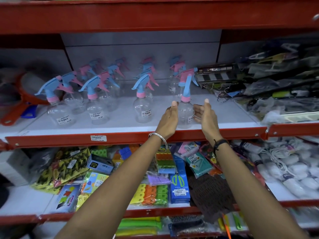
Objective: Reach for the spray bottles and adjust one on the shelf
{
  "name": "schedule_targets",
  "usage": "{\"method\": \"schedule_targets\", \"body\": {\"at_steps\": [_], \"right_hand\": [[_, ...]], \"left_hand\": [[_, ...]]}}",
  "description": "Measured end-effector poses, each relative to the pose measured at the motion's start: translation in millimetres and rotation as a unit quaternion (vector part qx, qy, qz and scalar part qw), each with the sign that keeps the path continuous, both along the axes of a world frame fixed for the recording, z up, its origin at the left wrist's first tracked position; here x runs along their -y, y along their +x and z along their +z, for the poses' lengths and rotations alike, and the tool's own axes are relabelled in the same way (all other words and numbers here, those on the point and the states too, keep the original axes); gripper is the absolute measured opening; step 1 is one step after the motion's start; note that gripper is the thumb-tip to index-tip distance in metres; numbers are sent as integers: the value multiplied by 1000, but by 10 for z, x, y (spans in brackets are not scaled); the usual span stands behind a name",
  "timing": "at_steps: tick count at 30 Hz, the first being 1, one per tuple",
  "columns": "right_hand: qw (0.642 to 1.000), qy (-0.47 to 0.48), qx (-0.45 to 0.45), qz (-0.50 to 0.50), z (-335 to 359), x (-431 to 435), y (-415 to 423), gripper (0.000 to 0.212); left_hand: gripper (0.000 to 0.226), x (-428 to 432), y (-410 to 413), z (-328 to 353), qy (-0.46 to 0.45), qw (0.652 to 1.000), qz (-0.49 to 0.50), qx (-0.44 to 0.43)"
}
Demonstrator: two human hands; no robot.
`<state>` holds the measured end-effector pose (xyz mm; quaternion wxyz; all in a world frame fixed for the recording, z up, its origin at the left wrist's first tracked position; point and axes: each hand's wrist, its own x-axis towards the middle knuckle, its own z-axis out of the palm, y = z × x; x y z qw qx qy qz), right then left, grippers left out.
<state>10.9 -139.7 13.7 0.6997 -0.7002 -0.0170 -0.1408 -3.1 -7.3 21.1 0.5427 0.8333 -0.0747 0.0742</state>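
Nearest the camera, two bare forearms are reaching up and forward over the lower shelf [120, 210], which is carrying packets of coloured clothes pegs [149, 194], one blue card of green-handled scissors [179, 187] and one brown mesh piece [209, 192]. The left wrist is wearing one silver bangle [159, 138]; the right wrist is wearing one black band [221, 143].

Further on, past the red shelf edge [69, 139] with its one price label [98, 138], the two hands are flanking a single clear spray bottle [185, 114] that is standing upright near the front of the white middle shelf [233, 116]. The left hand [170, 118] is lying against the bottle's left side with its thumb pointing up and its fingers hidden behind the hand, so I cannot tell whether they are gripping it. The right hand [205, 116] is hovering just beside the bottle's right side, thumb up, its fingers [197, 109] loosely spread and holding nothing. The bottle is wearing a pink collar and a blue trigger head.

To the left, three more clear spray bottles are standing in the front row: one [143, 109] near the held one, one [96, 112] further left, one [59, 114] furthest left. Behind them more bottles with blue and pink heads are crowding toward the grey back panel; the blur is making an exact count impossible. At the far right, wrapped goods [276, 80] are piling up.
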Motion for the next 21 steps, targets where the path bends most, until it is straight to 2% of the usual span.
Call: {"method": "schedule_targets", "body": {"at_steps": [6, 11, 13, 15, 17, 19, 21], "right_hand": [[999, -13, 27, -27, -40, 60, -212, 62], [997, -64, 24, -18, -69, 51, -314, 63], [995, -81, 31, -48, -76, 14, -354, 57], [991, -69, 69, -96, -68, -60, -446, 47], [981, -49, 143, -119, -79, -144, -572, 40], [968, -56, 219, -108, -128, -293, -690, 38], [962, -72, 254, -68, -177, -478, -738, 37]], "left_hand": [[78, 6, -180, 30, 16, 1000, 0, 7], [75, -83, -260, 65, 6, 1000, -4, 17], [71, -143, -273, 43, -23, 999, 18, 31], [63, -209, -327, -8, -78, 992, 67, 73], [53, -284, -382, -60, -136, 975, 128, 122], [42, -429, -408, -88, -166, 956, 179, 163], [34, -603, -378, -61, -166, 948, 200, 184]]}}
